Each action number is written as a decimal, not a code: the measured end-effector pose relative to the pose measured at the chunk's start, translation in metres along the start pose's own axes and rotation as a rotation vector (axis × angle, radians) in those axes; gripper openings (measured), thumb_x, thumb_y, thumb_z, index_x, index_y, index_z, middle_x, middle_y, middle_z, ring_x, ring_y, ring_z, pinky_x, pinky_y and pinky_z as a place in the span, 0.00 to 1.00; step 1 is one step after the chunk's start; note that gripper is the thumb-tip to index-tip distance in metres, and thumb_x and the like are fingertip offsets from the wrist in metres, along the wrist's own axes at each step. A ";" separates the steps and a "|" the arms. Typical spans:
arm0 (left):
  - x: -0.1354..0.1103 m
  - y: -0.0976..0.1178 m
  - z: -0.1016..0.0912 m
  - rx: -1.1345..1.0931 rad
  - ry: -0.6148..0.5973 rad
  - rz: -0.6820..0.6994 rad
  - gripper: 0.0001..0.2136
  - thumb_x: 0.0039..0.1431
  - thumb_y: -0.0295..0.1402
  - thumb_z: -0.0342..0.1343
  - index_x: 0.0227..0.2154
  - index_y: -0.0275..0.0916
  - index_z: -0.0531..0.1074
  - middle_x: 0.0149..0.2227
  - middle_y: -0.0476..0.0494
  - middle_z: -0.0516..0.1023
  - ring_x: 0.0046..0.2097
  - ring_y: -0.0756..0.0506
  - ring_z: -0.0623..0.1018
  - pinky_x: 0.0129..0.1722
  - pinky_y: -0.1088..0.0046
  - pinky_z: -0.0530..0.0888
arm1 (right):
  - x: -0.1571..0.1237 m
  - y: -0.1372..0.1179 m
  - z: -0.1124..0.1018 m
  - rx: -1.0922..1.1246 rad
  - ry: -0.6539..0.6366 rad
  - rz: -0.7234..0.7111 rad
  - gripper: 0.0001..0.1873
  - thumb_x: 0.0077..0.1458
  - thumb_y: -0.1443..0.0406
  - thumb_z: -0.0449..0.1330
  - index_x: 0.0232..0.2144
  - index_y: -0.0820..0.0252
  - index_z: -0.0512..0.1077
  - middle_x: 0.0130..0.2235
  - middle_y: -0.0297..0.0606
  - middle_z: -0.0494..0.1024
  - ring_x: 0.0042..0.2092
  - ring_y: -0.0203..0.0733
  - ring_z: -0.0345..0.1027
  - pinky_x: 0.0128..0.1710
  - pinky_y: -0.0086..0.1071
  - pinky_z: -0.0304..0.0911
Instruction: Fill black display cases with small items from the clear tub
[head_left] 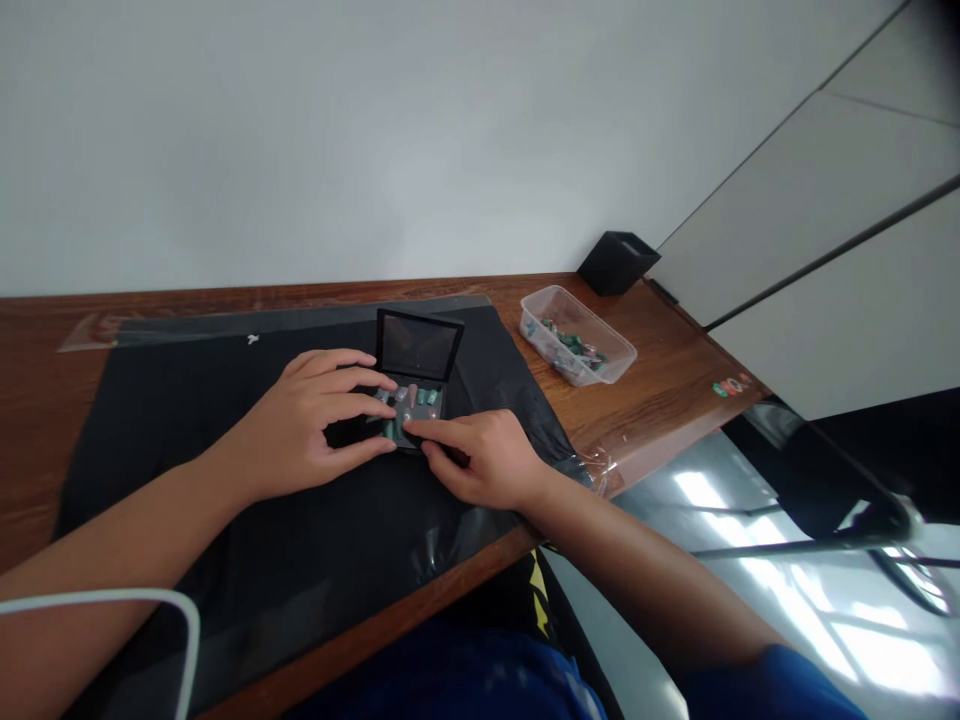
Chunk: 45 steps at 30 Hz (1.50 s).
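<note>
Bracing one open case, left hand fingers spread, right hand fingers loose, pressing among perhaps seven pieces

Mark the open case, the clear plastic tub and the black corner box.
open case [418, 347], head view, on its raised lid.
clear plastic tub [619, 366], head view, on its near end wall.
black corner box [616, 262], head view, on its front face.

The little black box lies open on a black sheet on the brown bench. Its lid stands up at the back, dark and shiny inside. Small green and pink pieces sit in rows in the flat bottom part.
</note>
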<state>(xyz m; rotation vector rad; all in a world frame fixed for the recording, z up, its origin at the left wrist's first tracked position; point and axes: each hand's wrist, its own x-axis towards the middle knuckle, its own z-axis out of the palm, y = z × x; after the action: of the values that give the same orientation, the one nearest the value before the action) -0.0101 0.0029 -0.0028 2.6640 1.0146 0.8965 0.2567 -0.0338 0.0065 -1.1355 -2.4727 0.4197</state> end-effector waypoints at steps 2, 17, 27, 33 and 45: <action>0.000 0.000 0.001 -0.002 0.000 0.005 0.09 0.63 0.46 0.64 0.40 0.50 0.84 0.51 0.46 0.85 0.60 0.32 0.77 0.61 0.45 0.69 | 0.000 0.000 0.000 -0.012 -0.016 -0.002 0.20 0.67 0.62 0.55 0.56 0.53 0.80 0.36 0.35 0.87 0.33 0.35 0.78 0.31 0.29 0.57; 0.000 -0.006 0.003 0.038 -0.019 0.019 0.10 0.69 0.44 0.58 0.40 0.54 0.85 0.53 0.47 0.84 0.60 0.32 0.75 0.58 0.44 0.71 | 0.001 -0.002 -0.003 -0.018 -0.060 0.012 0.22 0.70 0.58 0.54 0.60 0.53 0.77 0.40 0.37 0.88 0.37 0.38 0.80 0.33 0.30 0.59; 0.000 -0.002 0.003 0.020 -0.026 0.056 0.11 0.69 0.46 0.59 0.46 0.57 0.84 0.55 0.47 0.82 0.61 0.33 0.74 0.59 0.46 0.70 | 0.003 -0.003 -0.004 -0.053 -0.091 0.036 0.23 0.70 0.59 0.54 0.62 0.54 0.74 0.39 0.37 0.87 0.37 0.39 0.80 0.32 0.31 0.57; 0.000 -0.001 0.003 0.028 -0.012 0.071 0.09 0.68 0.44 0.60 0.42 0.56 0.85 0.55 0.48 0.82 0.61 0.34 0.74 0.59 0.49 0.69 | 0.002 -0.002 -0.002 -0.056 -0.070 0.027 0.23 0.69 0.59 0.55 0.61 0.54 0.75 0.40 0.37 0.88 0.36 0.38 0.80 0.32 0.31 0.56; -0.001 -0.002 0.005 0.029 -0.047 0.099 0.09 0.68 0.44 0.60 0.44 0.55 0.84 0.57 0.47 0.81 0.62 0.33 0.73 0.60 0.48 0.69 | 0.004 -0.005 -0.002 -0.077 -0.107 0.064 0.25 0.70 0.57 0.53 0.65 0.53 0.71 0.44 0.37 0.88 0.40 0.41 0.82 0.32 0.32 0.58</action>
<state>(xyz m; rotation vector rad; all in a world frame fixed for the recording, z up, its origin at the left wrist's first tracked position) -0.0089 0.0035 -0.0079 2.7667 0.9001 0.8396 0.2520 -0.0335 0.0113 -1.2561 -2.5707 0.4166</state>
